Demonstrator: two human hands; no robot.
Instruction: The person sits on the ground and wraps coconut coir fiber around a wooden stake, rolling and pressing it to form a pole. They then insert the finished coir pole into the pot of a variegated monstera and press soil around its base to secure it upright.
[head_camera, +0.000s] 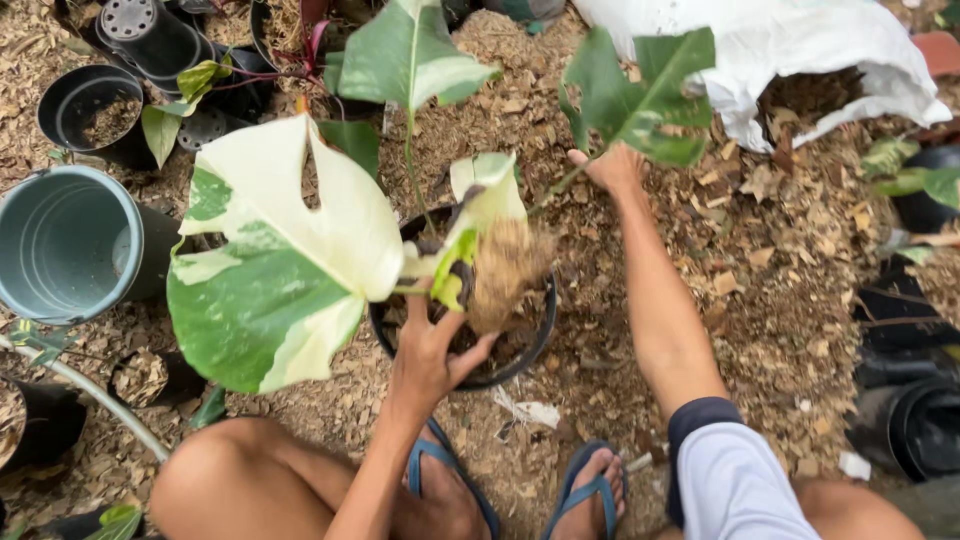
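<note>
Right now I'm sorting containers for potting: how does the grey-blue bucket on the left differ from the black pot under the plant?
The grey-blue bucket looks empty, while the black pot holds brown mix. The bucket stands apart from both hands; the pot sits right below the left hand, whose grip is closed on a variegated plant. The bucket's rim shows whole; the pot's rim is partly hidden by leaves and roots. Both are round, open-topped, and rest on wood-chip ground.
</note>
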